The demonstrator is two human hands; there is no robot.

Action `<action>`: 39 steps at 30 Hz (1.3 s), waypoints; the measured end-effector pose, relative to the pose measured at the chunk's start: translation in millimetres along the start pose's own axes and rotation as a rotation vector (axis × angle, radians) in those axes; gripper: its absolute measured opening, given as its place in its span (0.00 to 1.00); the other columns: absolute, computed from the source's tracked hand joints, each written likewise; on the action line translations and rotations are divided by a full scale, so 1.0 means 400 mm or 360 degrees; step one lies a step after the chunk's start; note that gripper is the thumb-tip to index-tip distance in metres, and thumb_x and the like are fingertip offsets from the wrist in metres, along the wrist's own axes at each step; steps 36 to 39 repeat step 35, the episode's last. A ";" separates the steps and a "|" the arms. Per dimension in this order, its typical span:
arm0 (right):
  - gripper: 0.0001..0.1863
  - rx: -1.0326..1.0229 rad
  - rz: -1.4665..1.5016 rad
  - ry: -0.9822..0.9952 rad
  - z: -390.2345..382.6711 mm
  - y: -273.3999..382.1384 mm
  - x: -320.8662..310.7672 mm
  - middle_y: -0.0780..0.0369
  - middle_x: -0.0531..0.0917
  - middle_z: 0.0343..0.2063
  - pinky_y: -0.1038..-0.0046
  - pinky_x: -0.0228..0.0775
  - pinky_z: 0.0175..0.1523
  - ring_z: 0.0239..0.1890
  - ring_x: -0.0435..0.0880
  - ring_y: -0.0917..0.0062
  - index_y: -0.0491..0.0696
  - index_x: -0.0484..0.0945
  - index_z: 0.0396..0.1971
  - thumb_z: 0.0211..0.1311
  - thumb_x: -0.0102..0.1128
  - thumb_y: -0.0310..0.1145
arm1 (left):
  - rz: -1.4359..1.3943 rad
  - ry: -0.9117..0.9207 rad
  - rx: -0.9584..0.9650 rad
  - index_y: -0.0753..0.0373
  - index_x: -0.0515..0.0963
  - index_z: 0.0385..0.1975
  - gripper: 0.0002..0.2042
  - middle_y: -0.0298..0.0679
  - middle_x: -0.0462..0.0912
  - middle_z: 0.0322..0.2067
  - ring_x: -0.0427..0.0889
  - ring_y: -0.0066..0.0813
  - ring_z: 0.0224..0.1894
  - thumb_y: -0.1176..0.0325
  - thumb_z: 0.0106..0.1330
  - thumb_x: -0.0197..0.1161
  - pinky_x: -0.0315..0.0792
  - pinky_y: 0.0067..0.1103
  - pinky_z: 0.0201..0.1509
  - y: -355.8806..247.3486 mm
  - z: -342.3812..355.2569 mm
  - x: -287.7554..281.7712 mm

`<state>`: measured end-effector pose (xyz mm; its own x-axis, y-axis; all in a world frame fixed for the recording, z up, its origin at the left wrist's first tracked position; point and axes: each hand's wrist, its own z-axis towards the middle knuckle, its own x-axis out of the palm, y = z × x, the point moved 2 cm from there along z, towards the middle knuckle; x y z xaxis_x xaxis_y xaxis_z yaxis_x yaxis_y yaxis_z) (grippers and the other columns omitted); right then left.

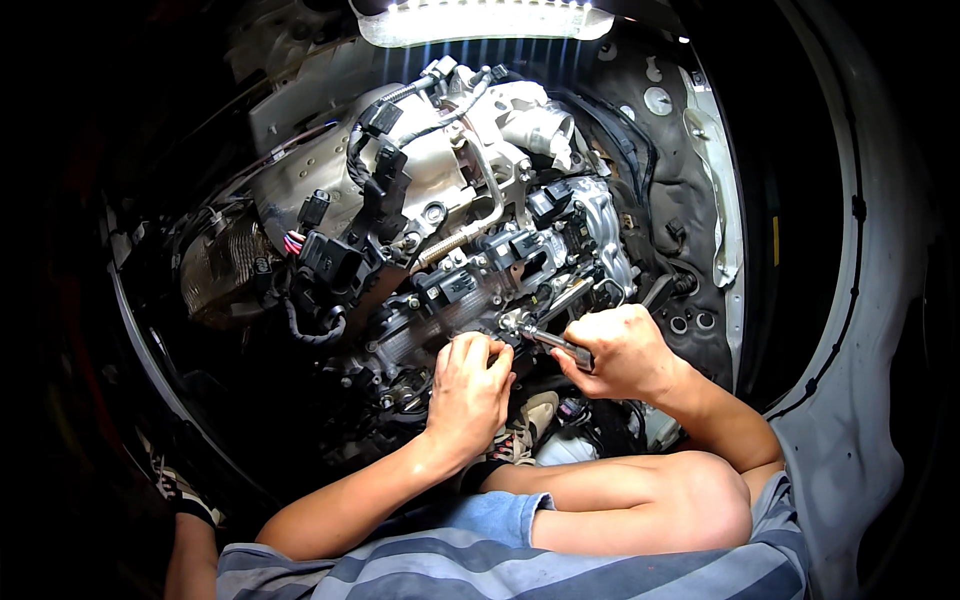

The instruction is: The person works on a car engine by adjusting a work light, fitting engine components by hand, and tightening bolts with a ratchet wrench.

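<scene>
My right hand (628, 352) is closed around the dark handle end of a metal ratchet wrench (545, 338). The tool slants up to the left, and its bright head rests at the near side of the engine (505, 285). Close to that head, on the left, is my left hand (468, 392). Its fingers are bent and pressed together against the engine's near edge; whatever they hold, if anything, is hidden. Black ignition coils (445, 290) sit in a row along the engine top just beyond both hands.
A bright work lamp (487, 24) hangs at the far side. Black connectors (330, 258) and loose wiring stand up on the left, beside a metal heat shield (310, 170). The pale car body edge (850, 400) curves along the right. My bent knee (700, 500) is close below my right forearm.
</scene>
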<state>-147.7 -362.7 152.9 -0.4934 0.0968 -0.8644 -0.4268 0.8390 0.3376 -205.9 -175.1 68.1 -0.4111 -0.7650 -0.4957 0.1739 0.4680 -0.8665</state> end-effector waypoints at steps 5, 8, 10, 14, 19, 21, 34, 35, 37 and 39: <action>0.15 0.0024 -0.0095 0.0044 0.014 0.040 0.018 0.62 0.78 0.14 0.67 0.74 0.25 0.17 0.82 0.66 0.50 0.74 0.18 0.58 0.66 0.41 | -0.0031 -0.0024 -0.0037 0.67 0.81 0.44 0.15 0.43 0.78 0.44 0.74 0.43 0.52 0.73 0.56 0.68 0.69 0.34 0.56 0.004 -0.013 -0.003; 0.15 0.0093 -0.0156 0.0054 0.017 0.068 0.020 0.61 0.78 0.14 0.66 0.75 0.25 0.18 0.82 0.66 0.50 0.74 0.18 0.58 0.65 0.41 | -0.0070 -0.0015 -0.0060 0.68 0.81 0.44 0.15 0.43 0.78 0.44 0.74 0.43 0.53 0.73 0.56 0.68 0.69 0.34 0.56 0.007 -0.017 -0.007; 0.15 0.0241 -0.0160 0.0153 0.018 0.079 0.031 0.58 0.80 0.15 0.64 0.76 0.27 0.18 0.83 0.65 0.48 0.76 0.20 0.59 0.65 0.41 | -0.0129 -0.0006 -0.0087 0.69 0.80 0.44 0.14 0.44 0.78 0.44 0.73 0.44 0.53 0.74 0.57 0.68 0.69 0.35 0.58 0.007 -0.013 -0.013; 0.20 0.0703 0.0485 0.0146 0.023 0.090 0.034 0.47 0.83 0.22 0.63 0.79 0.35 0.26 0.85 0.56 0.40 0.79 0.46 0.58 0.67 0.37 | -0.0332 -0.0148 -0.0149 0.72 0.74 0.55 0.24 0.53 0.77 0.53 0.75 0.53 0.57 0.76 0.58 0.68 0.69 0.36 0.63 0.009 0.017 -0.016; 0.23 0.1770 0.2187 -0.0197 0.007 0.114 0.093 0.64 0.82 0.26 0.78 0.66 0.21 0.17 0.74 0.84 0.37 0.74 0.55 0.66 0.63 0.36 | -0.0303 -0.0053 0.0316 0.66 0.80 0.43 0.13 0.45 0.80 0.41 0.78 0.47 0.46 0.74 0.59 0.64 0.73 0.36 0.51 0.050 0.107 0.021; 0.23 0.1849 0.2354 -0.0402 0.017 0.143 0.094 0.65 0.78 0.23 0.80 0.58 0.16 0.14 0.71 0.86 0.38 0.74 0.55 0.64 0.63 0.34 | -0.0230 -0.0009 0.0438 0.65 0.80 0.37 0.08 0.43 0.78 0.33 0.78 0.45 0.40 0.75 0.58 0.61 0.74 0.36 0.46 0.054 0.130 0.040; 0.19 0.1744 0.1222 0.0164 0.041 0.090 0.086 0.56 0.88 0.28 0.65 0.78 0.37 0.27 0.86 0.67 0.41 0.84 0.43 0.54 0.66 0.38 | -0.0289 0.0149 0.0658 0.63 0.82 0.42 0.09 0.45 0.80 0.34 0.79 0.46 0.42 0.73 0.63 0.64 0.74 0.33 0.47 0.116 0.147 0.027; 0.18 0.1326 0.0688 -0.0072 0.048 0.099 0.103 0.58 0.89 0.29 0.65 0.79 0.37 0.26 0.87 0.65 0.46 0.86 0.44 0.56 0.66 0.38 | -0.0259 0.0199 0.0672 0.62 0.82 0.43 0.09 0.45 0.81 0.35 0.79 0.46 0.45 0.73 0.63 0.64 0.74 0.32 0.49 0.108 0.145 0.031; 0.18 0.1326 0.0688 -0.0072 0.048 0.099 0.103 0.58 0.89 0.29 0.65 0.79 0.37 0.26 0.87 0.65 0.46 0.86 0.44 0.56 0.66 0.38 | -0.0259 0.0199 0.0672 0.62 0.82 0.43 0.09 0.45 0.81 0.35 0.79 0.46 0.45 0.73 0.63 0.64 0.74 0.32 0.49 0.108 0.145 0.031; 0.18 0.1326 0.0688 -0.0072 0.048 0.099 0.103 0.58 0.89 0.29 0.65 0.79 0.37 0.26 0.87 0.65 0.46 0.86 0.44 0.56 0.66 0.38 | -0.0259 0.0199 0.0672 0.62 0.82 0.43 0.09 0.45 0.81 0.35 0.79 0.46 0.45 0.73 0.63 0.64 0.74 0.32 0.49 0.108 0.145 0.031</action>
